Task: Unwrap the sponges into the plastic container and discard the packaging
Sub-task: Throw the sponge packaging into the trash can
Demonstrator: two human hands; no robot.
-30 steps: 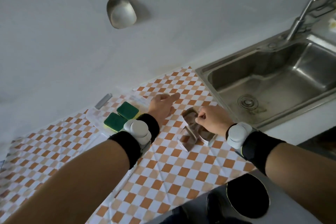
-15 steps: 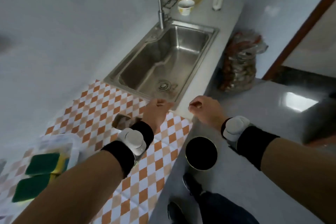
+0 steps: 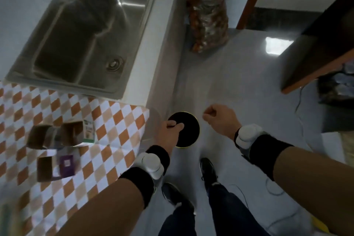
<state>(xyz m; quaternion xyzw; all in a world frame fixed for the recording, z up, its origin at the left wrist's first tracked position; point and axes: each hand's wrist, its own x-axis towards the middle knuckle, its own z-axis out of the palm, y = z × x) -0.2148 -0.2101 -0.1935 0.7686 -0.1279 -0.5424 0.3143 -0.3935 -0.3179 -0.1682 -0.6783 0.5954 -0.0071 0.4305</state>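
While poised above the black bin (image 3: 188, 132) on the floor, left hand (image 3: 169, 136) with fingers curled together over the bin's near rim, right hand (image 3: 218, 119) fisted just right of the bin; contents of either grip impossible to tell, any clear wrapper invisible against skin.

Risk: thin film drifting past the bin mouth onto the floor if released off-centre.

Cardboard packaging (image 3: 57, 136) left of the bin on the checkered worktop (image 3: 118, 120), not yet discarded; print blurred.

Sponges and plastic container out of view. Sink (image 3: 80, 30) beyond the bin, cropped.
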